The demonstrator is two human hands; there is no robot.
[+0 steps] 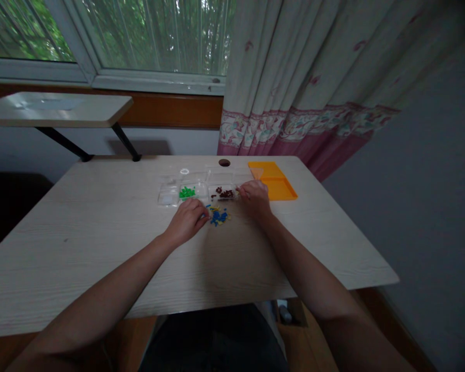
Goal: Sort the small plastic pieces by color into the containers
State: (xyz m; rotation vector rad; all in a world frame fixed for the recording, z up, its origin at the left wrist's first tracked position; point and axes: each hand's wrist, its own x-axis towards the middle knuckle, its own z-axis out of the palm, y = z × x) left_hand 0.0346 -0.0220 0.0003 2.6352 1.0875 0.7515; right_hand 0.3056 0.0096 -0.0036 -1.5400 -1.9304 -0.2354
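Left hand (186, 218) half curled, fingertips at the nine o'clock edge of the blue-and-yellow pile (218, 217); right hand (256, 198) at two o'clock, thumb and fingers nearly together beside the clear tray (166, 198). Whether either grips a piece cannot be told. Green pieces (186, 192) lie at ten o'clock, dark red pieces (227, 194) toward twelve. A careless left knuckle could scatter the pile; a right-wrist bump could jolt the light tray, mixing colours.

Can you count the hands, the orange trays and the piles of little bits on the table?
Hands: 2 (left hand, right hand)
Orange tray: 1
Piles: 3 (green bits, dark reddish-brown bits, mixed blue and yellow bits)
Total: 6
Single bits are too tiny to count.
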